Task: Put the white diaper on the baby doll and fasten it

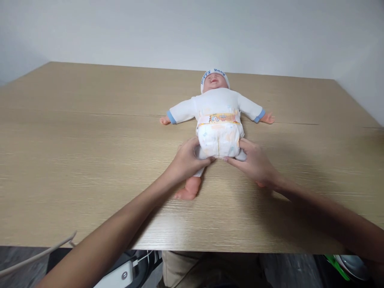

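Note:
A baby doll [217, 98] in a white outfit with blue cuffs and a lettered cap lies on its back, arms spread and head toward the wall. Around its hips is a white diaper [219, 138] with a yellow printed waistband. My left hand [191, 157] curls round the leg opening on the left, its thumb at the diaper's lower edge. On the opposite side my right hand [252, 160] grips the other leg opening, thumb also at the bottom edge. The fingertips of both hands are partly hidden. One bare doll foot shows below my left hand; the other is mostly covered by my right.
The doll rests on a wide wooden table [90, 160] with a wall [180, 32] behind it. A pale cable [39, 256] hangs near the front left edge. Below the edge are a white device [118, 276] and, at right, a green-rimmed object [339, 266].

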The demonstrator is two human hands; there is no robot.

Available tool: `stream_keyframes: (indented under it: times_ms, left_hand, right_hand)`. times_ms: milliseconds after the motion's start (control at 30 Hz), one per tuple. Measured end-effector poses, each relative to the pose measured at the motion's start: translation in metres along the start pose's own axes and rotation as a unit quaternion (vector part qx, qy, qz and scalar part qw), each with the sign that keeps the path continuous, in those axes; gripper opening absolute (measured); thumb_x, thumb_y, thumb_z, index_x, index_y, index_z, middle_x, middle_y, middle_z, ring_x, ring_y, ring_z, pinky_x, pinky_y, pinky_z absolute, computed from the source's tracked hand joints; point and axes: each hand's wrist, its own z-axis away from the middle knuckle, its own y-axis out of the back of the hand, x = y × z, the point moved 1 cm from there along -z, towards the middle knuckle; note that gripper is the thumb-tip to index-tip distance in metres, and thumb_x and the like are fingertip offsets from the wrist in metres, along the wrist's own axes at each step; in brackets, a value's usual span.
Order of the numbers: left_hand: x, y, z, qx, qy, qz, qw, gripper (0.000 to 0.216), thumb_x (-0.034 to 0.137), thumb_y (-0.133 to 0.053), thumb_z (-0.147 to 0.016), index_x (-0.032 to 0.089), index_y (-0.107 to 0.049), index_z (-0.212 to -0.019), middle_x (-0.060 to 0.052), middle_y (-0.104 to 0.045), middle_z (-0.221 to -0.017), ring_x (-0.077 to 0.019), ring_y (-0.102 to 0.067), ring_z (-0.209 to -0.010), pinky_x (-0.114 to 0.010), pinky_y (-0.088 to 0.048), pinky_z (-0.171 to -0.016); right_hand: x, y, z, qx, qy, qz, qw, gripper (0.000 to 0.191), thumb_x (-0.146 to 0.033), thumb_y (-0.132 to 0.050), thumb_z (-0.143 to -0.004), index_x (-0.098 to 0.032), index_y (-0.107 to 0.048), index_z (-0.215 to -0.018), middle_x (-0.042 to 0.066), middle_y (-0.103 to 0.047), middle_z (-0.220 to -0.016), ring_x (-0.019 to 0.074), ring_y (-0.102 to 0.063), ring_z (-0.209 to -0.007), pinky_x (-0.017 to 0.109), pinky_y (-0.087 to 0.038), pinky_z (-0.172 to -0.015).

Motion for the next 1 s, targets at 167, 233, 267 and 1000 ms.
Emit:
stream_keyframes:
  times_ms: [167,233,267,1000]
  left_hand:
    - [0.004,0.007,-0.001,-0.028,-0.006,0.023,0.999,0.053,0.038,-0.087,-0.086,0.015,-0.074,-0.132,-0.015,-0.08,-0.138,-0.0376,-0.072,-0.131,-0.054,-0.055,-0.116]
    - [0.007,0.011,-0.002,-0.045,-0.005,0.035,0.998,0.05,0.042,-0.087,-0.088,0.015,-0.076,-0.129,-0.013,-0.08,-0.136,-0.0364,-0.071,-0.131,-0.051,-0.055,-0.114]
    - [0.008,0.013,-0.003,-0.052,-0.003,0.041,0.998,0.049,0.044,-0.088,-0.088,0.016,-0.077,-0.126,-0.012,-0.081,-0.132,-0.036,-0.071,-0.129,-0.05,-0.056,-0.113]
    - [0.006,0.014,0.0,-0.061,0.086,0.221,0.97,0.061,0.06,-0.085,-0.094,0.018,-0.079,-0.138,-0.015,-0.083,-0.134,-0.0355,-0.076,-0.125,-0.048,-0.058,-0.11]
  right_hand:
    - [0.004,0.001,-0.001,-0.015,0.008,-0.058,0.998,0.021,-0.038,-0.084,-0.096,-0.025,-0.08,-0.111,0.008,-0.081,-0.12,0.0313,-0.075,-0.11,0.043,-0.056,-0.097]
    - [0.006,0.003,-0.001,-0.022,0.007,-0.07,0.997,0.021,-0.04,-0.084,-0.096,-0.025,-0.08,-0.11,0.007,-0.081,-0.12,0.0298,-0.074,-0.107,0.042,-0.056,-0.096]
    - [0.007,0.003,-0.001,-0.026,0.003,-0.073,0.997,0.022,-0.042,-0.083,-0.097,-0.024,-0.08,-0.108,0.007,-0.081,-0.118,0.0285,-0.073,-0.104,0.041,-0.055,-0.093]
    - [0.012,0.009,-0.002,-0.051,-0.07,-0.103,0.991,0.04,-0.061,-0.082,-0.094,-0.022,-0.074,-0.096,-0.002,-0.058,-0.079,0.0158,-0.045,-0.07,0.032,-0.035,-0.064]
